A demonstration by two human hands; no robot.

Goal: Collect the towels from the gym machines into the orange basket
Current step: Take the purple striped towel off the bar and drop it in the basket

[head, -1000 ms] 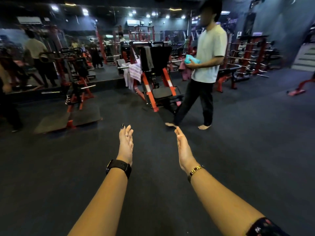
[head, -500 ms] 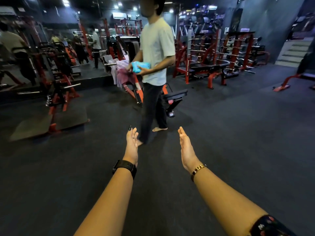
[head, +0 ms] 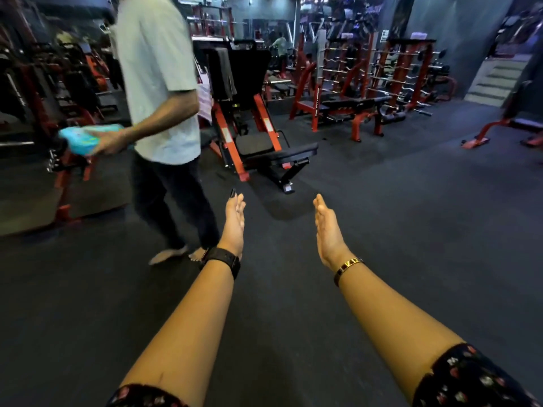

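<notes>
Left grip (head: 235, 227), right grip (head: 329, 233) fingers straight, palms facing; floor (head: 411, 230) stretches right; person (head: 158, 83) close left

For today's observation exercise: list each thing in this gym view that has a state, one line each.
left hand, open, held straight, holding nothing.
right hand, open, held straight, holding nothing.
grey towel, draped over the red machine, not collected.
pink towel, hanging on that machine, partly hidden.
blue bundle, held by another person, blurred.
orange basket, not in view.

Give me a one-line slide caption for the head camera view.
Left hand and right hand extend open toward a red machine draped with a grey towel.
</notes>
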